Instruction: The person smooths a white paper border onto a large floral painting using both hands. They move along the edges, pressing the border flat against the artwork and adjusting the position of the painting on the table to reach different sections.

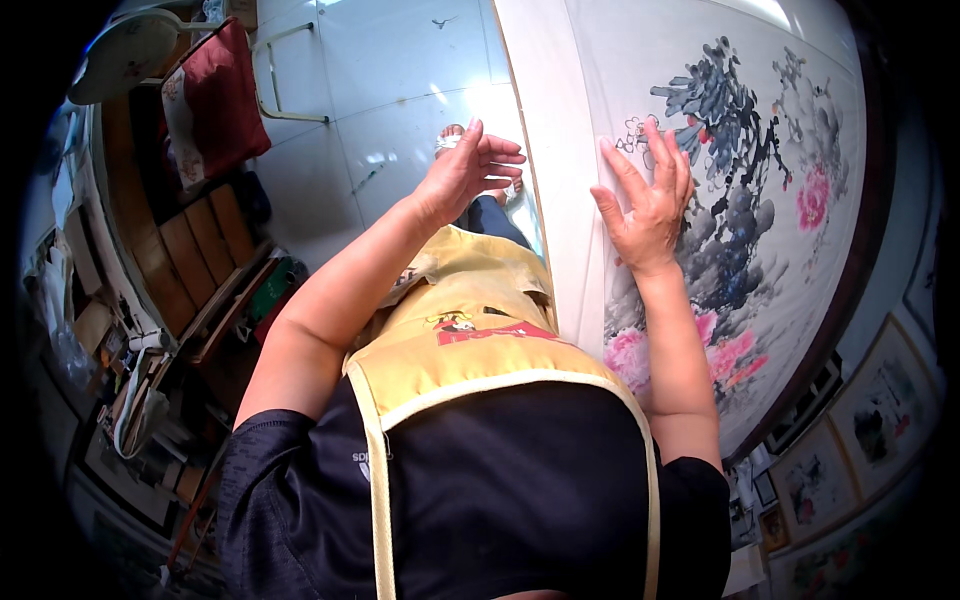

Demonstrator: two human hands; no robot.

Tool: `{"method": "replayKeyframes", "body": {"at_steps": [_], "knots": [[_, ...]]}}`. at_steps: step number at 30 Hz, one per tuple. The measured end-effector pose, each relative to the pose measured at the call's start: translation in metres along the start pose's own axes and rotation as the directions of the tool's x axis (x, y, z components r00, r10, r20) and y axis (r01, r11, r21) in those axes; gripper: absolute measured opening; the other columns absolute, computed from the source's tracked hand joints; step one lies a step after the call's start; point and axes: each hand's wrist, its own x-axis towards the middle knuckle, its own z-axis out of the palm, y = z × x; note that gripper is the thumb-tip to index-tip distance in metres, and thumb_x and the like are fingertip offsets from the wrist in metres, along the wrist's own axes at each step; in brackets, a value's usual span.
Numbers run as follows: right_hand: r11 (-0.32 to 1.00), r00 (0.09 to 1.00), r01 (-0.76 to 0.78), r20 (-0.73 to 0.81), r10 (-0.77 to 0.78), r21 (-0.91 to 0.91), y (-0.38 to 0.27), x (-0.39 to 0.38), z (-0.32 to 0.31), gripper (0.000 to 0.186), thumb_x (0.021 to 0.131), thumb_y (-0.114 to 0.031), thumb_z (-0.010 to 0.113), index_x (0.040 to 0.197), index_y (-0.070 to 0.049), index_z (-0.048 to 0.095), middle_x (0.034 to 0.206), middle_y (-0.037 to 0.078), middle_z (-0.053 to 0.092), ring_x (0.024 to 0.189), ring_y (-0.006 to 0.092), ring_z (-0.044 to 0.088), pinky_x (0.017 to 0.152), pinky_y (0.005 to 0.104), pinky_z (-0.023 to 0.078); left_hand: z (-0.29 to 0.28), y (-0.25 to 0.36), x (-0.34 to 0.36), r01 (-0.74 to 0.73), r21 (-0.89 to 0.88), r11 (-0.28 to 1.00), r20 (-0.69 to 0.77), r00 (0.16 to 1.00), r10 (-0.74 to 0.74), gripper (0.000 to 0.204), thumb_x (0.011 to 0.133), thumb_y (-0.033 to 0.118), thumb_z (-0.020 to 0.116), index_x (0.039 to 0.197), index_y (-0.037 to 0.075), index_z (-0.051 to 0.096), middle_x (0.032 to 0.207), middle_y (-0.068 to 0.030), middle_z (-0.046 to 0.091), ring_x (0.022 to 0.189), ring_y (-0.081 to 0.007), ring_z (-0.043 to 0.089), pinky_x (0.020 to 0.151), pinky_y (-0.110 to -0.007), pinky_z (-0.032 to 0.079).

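Note:
A large ink painting (745, 215) of dark rocks, leaves and pink peonies lies on the table to my right. My right hand (650, 205) is over its left part with fingers spread and nothing held; whether the palm presses on the paper I cannot tell. Along the painting's left side runs a pale blank border (565, 150), ending at the table's edge. My left hand (470, 170) is raised in the air above the floor, left of that edge, palm turned to the right. Its fingers are stretched out, slightly curved, and hold nothing.
At the upper left are a red cloth-covered seat (220, 100) and a round pale stool (125, 55). Wooden boards (190, 250) and clutter line the left. Framed pictures (885, 400) stand at the lower right. Pale tiles (380, 100) cover the floor ahead.

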Motion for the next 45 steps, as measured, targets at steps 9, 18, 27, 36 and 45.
{"method": "replayKeyframes", "body": {"at_steps": [9, 18, 27, 36, 45], "knots": [[0.975, 0.975, 0.219, 0.034, -0.218, -0.032, -0.025, 0.016, 0.002, 0.051, 0.092, -0.062, 0.060, 0.134, -0.034, 0.069, 0.158, 0.009, 0.044, 0.149, 0.0288, 0.031, 0.123, 0.0498, 0.015, 0.035, -0.036, -0.015, 0.165, -0.146, 0.975, 0.276, 0.954, -0.120, 0.087, 0.098, 0.080, 0.027, 0.125, 0.005, 0.063, 0.113, -0.0074, 0.067, 0.104, -0.0194, 0.064, 0.097, -0.037, 0.050], [0.940, 0.940, 0.340, 0.024, -0.339, -0.024, -0.016, 0.027, -0.001, 0.044, 0.091, -0.055, 0.066, 0.122, -0.026, 0.074, 0.152, 0.007, 0.050, 0.143, 0.0300, 0.039, 0.120, 0.0494, 0.025, 0.037, -0.037, -0.012, 0.196, -0.183, 0.963, 0.277, 0.950, -0.141, 0.091, 0.094, 0.085, 0.026, 0.125, 0.008, 0.062, 0.119, -0.0077, 0.069, 0.103, -0.0207, 0.066, 0.087, -0.033, 0.054], [0.929, 0.932, 0.362, -0.017, -0.362, 0.079, -0.011, 0.033, -0.007, 0.037, 0.091, -0.054, 0.067, 0.099, -0.019, 0.075, 0.148, 0.005, 0.054, 0.141, 0.0290, 0.042, 0.120, 0.0472, 0.026, 0.037, -0.040, -0.010, 0.189, -0.181, 0.965, 0.236, 0.961, -0.144, 0.093, 0.091, 0.088, 0.027, 0.123, 0.008, 0.064, 0.113, -0.0062, 0.071, 0.098, -0.0196, 0.068, 0.084, -0.032, 0.055], [0.871, 0.884, 0.447, 0.052, -0.465, 0.204, -0.004, 0.038, -0.005, 0.040, 0.089, -0.053, 0.069, 0.118, -0.026, 0.077, 0.153, 0.007, 0.048, 0.145, 0.0311, 0.035, 0.122, 0.0507, 0.022, 0.040, -0.039, -0.010, 0.187, -0.169, 0.968, 0.215, 0.965, -0.149, 0.092, 0.092, 0.087, 0.026, 0.122, 0.007, 0.063, 0.114, -0.0079, 0.070, 0.100, -0.0208, 0.069, 0.087, -0.033, 0.056], [0.875, 0.886, 0.405, 0.121, -0.447, 0.264, -0.003, 0.043, -0.008, 0.042, 0.088, -0.057, 0.069, 0.121, -0.032, 0.075, 0.162, 0.005, 0.038, 0.151, 0.0302, 0.024, 0.123, 0.0533, 0.014, 0.043, -0.035, -0.012, 0.179, -0.185, 0.966, 0.209, 0.968, -0.139, 0.091, 0.093, 0.086, 0.027, 0.120, 0.007, 0.063, 0.113, -0.0082, 0.070, 0.100, -0.0209, 0.068, 0.087, -0.034, 0.056]]}}
